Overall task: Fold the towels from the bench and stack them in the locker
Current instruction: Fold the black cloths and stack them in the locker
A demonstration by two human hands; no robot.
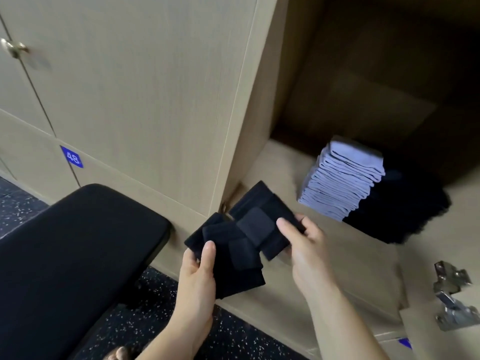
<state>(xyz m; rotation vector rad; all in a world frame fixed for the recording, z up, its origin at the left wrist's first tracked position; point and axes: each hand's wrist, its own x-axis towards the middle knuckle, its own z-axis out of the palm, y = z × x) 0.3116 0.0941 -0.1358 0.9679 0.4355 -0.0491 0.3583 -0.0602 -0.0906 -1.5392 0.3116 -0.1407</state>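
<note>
Pinching a folded black towel (233, 271) just outside the locker (345, 261), the left hand (200, 271) kept its thumb on top. The right hand (304, 245) pinched a second towel (262, 201). It seemed best to keep both flat, then lay them square on the black stack (405, 211) inside the locker.

black towels (233, 245), lavender stack (340, 178), beige locker (324, 242) (black bench (78, 242))
</note>
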